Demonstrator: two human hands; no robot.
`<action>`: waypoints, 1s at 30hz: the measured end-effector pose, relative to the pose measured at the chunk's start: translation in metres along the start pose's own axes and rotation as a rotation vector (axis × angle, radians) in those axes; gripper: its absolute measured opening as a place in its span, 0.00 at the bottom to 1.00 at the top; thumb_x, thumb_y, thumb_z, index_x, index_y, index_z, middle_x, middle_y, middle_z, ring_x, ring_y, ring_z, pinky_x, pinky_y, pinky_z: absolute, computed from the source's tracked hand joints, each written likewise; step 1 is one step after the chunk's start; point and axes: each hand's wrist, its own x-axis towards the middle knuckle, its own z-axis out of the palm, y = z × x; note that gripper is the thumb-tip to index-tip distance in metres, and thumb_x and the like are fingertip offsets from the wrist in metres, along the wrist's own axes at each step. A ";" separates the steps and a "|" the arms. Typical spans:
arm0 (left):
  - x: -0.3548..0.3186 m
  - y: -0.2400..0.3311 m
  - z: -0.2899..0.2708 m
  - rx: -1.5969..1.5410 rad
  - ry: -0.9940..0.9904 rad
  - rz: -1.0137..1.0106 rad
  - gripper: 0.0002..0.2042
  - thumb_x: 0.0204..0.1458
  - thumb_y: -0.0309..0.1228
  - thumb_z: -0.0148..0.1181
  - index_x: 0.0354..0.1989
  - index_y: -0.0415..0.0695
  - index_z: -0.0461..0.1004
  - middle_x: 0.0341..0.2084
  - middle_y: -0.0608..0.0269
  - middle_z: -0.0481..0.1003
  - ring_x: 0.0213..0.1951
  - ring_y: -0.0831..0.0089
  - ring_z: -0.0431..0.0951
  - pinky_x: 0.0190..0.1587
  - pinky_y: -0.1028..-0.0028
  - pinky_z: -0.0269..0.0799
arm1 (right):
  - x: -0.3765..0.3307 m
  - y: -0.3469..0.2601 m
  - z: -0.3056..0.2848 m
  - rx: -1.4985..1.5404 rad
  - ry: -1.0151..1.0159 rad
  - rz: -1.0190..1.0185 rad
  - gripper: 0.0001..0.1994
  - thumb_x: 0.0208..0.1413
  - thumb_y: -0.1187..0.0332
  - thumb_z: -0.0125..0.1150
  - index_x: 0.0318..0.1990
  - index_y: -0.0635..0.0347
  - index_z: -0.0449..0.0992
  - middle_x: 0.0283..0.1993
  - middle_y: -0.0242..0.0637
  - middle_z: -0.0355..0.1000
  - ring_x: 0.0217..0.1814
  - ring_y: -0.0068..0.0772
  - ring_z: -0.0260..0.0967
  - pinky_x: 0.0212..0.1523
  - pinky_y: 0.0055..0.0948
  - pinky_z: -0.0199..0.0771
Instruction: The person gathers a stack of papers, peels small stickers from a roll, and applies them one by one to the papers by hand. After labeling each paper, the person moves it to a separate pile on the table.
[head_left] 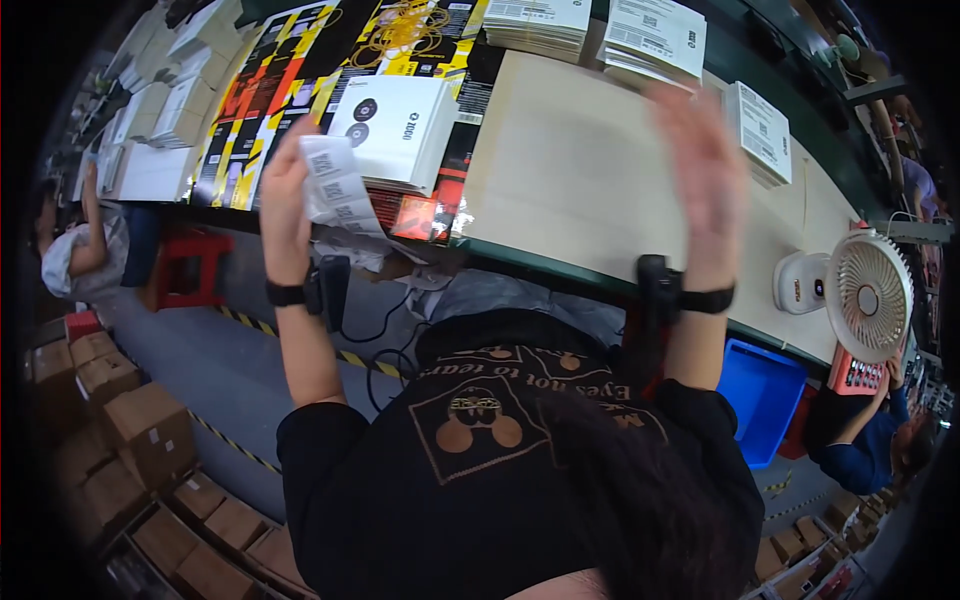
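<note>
A: What is the person's left hand (283,200) doing?

B: It is gripping a strip of white labels (335,188), fingers clenched round its left edge. The strip is hanging curled in the air just in front of the near edge of the workbench (590,170), and it is overlapping the stack of white flat boxes (400,128) behind it in the picture.

A: And the right hand (700,165)?

B: It is being held up over the bare pale bench top, blurred, with the fingers spread and the palm open. It is grasping nothing.

A: What is lying around them?

B: Flattened printed cartons (270,90) in black, yellow and red are covering the left part of the bench, with a heap of yellow rubber bands (400,30) lying on them at the far side. Stacks of white leaflets (655,40) are sitting along the far edge, and another stack (762,130) is lying to the right of the raised hand.

A: Anything beyond the bench?

B: A small white desk fan (865,295) is standing at the right end. A blue plastic bin (762,395) is sitting below the bench edge, and a red stool (190,265) is standing on the floor at the left. Brown cardboard boxes (130,420) are piled at the lower left. Both wrists are wearing black bands with small black devices attached.
</note>
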 end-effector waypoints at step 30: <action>-0.002 -0.020 -0.053 -0.198 0.058 -0.158 0.11 0.53 0.23 0.49 0.45 0.36 0.69 0.37 0.58 0.74 0.37 0.75 0.76 0.38 0.79 0.72 | -0.034 0.195 0.246 0.265 -0.078 0.294 0.20 0.50 0.70 0.58 0.49 0.67 0.63 0.46 0.42 0.67 0.48 0.30 0.65 0.49 0.27 0.65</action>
